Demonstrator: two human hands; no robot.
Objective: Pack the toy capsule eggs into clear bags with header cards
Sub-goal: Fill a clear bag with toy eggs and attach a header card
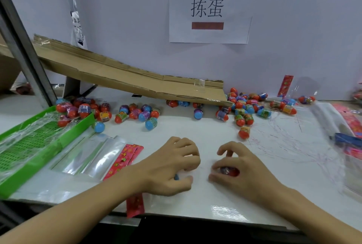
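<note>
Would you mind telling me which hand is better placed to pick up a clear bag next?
Left, probably. The left hand lies nearer the clear bags and red header cards on its side, though it seems to cover a blue egg. The right hand already grips an egg.

Glossy clear plastic bags (92, 155), matt corrugated cardboard ramp (125, 75), perforated plastic tray (29, 145).

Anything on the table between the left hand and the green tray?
Yes, in the head view: a stack of clear bags and red header cards lie between the left hand and green tray.
</note>
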